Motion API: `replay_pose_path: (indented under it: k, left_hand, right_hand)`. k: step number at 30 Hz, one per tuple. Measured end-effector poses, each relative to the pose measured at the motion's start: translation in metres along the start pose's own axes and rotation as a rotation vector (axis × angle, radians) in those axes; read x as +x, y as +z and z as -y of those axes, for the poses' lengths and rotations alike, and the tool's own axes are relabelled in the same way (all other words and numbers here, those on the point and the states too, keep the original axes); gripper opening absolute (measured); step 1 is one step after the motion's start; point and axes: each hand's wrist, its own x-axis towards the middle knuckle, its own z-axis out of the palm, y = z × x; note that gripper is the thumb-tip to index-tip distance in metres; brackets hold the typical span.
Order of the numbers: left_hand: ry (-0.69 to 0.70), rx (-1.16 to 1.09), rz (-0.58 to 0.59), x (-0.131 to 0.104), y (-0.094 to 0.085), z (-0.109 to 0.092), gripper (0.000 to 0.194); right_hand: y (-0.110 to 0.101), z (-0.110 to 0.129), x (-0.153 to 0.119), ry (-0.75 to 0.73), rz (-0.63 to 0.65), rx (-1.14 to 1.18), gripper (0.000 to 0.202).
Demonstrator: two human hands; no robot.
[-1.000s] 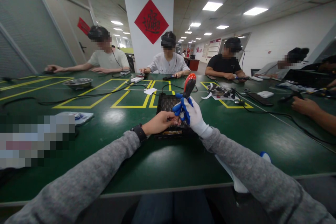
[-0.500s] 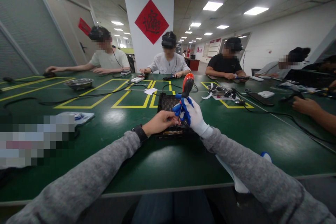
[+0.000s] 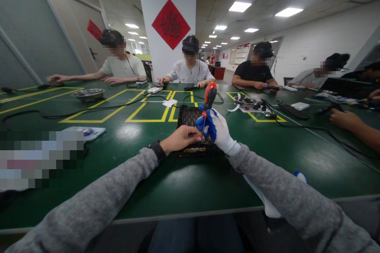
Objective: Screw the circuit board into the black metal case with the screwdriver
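My right hand (image 3: 219,130), in a white glove with blue fingers, is closed round a screwdriver (image 3: 210,94) with a red and black handle. The screwdriver stands nearly upright, its shaft pointing down into a black tray-like case (image 3: 190,115) with a patterned inside. My bare left hand (image 3: 185,137), with a dark watch at the wrist, lies over the case's left part. Its fingers are pinched close to the screwdriver's tip. Whatever they hold, if anything, is too small to make out, and the tip itself is partly hidden.
A white and blue glove (image 3: 267,201) lies under my right forearm. Black cables cross the green table (image 3: 142,197). A metal bowl (image 3: 88,95) stands at the left, another bowl (image 3: 245,101) with parts at the right. Several co-workers sit around; one's hand (image 3: 346,120) is at right.
The screwdriver's handle has shifted slightly left, and my gloved fingers have moved a little around it. My left hand stays almost in place. At far left, a co-worker's hand has moved slightly left.
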Motion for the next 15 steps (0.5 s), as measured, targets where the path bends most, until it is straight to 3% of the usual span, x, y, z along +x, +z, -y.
replay_pose_path:
  k: [15]
  left_hand:
    - [-0.007,-0.019,0.02,0.001,0.0,0.0043,0.019]
  right_hand:
    - [-0.0025,-0.0053,0.0006,-0.051,0.035,-0.041,0.037]
